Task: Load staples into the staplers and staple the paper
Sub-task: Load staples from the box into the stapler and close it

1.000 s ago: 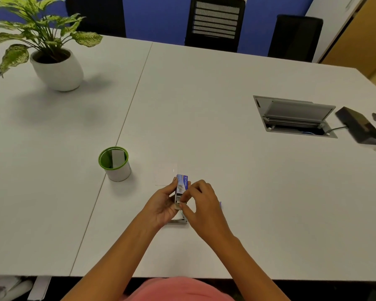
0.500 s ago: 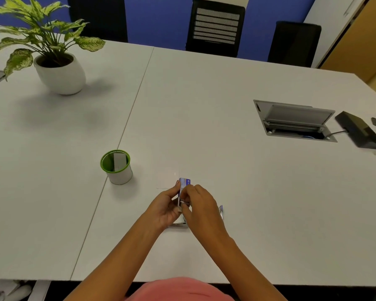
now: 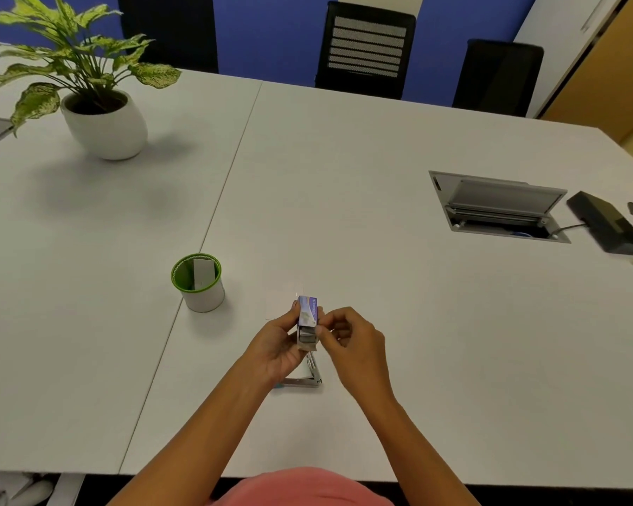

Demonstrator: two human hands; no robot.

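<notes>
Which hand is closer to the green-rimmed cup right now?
Left. The left hand, gripping the staple box, sits just right of the green-rimmed cup; the right hand is farther right, on the box's other side.

Head-worn view, angled down across white table (image 3: 344, 213), wide, close

Bare bench (image 3: 435, 341) lies to the right of the right hand (image 3: 357, 346) and ahead of both hands, so I see room to pass there. Near the left hand (image 3: 276, 346), the green-rimmed cup (image 3: 198, 286) stands in the way. The open stapler (image 3: 302, 380) lies directly beneath the held staple box (image 3: 307, 311). The potted plant (image 3: 103, 122), cable hatch (image 3: 497, 206) and black device (image 3: 611, 224) sit well apart.
</notes>
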